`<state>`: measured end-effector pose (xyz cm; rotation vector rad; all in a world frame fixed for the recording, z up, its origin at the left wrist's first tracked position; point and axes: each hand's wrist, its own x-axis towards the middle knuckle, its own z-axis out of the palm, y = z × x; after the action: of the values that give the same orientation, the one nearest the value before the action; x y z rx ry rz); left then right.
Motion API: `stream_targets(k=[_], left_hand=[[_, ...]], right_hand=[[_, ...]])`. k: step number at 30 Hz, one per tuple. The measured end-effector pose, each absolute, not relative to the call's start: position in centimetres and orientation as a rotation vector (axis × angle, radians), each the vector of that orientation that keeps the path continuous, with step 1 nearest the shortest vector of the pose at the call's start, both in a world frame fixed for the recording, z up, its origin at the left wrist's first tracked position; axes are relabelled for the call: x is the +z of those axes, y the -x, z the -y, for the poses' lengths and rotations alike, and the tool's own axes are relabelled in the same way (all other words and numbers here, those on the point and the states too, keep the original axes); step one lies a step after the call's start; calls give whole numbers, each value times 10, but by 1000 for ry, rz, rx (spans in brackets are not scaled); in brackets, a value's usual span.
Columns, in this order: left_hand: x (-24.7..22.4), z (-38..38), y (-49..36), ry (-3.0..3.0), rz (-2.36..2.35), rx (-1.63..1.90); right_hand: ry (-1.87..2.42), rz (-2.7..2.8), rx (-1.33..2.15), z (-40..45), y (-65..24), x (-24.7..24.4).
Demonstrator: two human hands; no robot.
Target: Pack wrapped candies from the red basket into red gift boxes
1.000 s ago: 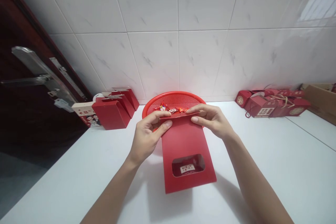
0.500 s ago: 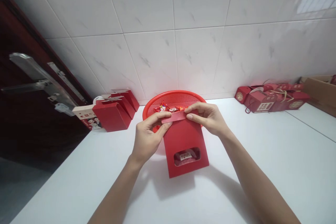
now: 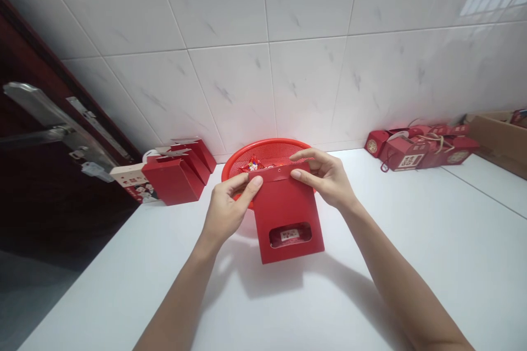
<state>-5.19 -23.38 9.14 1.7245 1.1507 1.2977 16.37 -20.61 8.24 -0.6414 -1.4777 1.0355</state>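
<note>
A red paper gift bag (image 3: 284,203) hangs above the table between my two hands. Through the oblong window near its bottom shows something dark red with a pale printed label. My left hand (image 3: 230,205) pinches the bag's upper left corner, thumb on the front. At the upper right corner, my right hand (image 3: 325,178) grips the bag with its thumb in front and fingers behind. The top strip stands upright and has a small hole in its middle. Just behind the bag is a red plastic basket (image 3: 239,159) holding wrapped sweets (image 3: 254,165), partly hidden by the bag.
Several red bags (image 3: 173,181) and a cream printed one (image 3: 127,178) stand at the left, near a dark door (image 3: 33,175). Red gift boxes (image 3: 407,153) with cords lie by the tiled wall at the right, beside a cardboard box (image 3: 498,140). The table (image 3: 144,263) is white.
The bag's folded-over top strip has been raised upright. My left hand has shifted left to the corner, and the bag has risen slightly.
</note>
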Motion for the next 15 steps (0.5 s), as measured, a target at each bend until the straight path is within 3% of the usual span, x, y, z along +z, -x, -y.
stream_targets(k=[7,15], left_hand=[[91,234,55,-1746,-1170,1436],[89,235,54,-1699,-1177,1491]], right_hand=[[641,1547,1304,205,-162,84],[596,1581,1298,208,-160,85]])
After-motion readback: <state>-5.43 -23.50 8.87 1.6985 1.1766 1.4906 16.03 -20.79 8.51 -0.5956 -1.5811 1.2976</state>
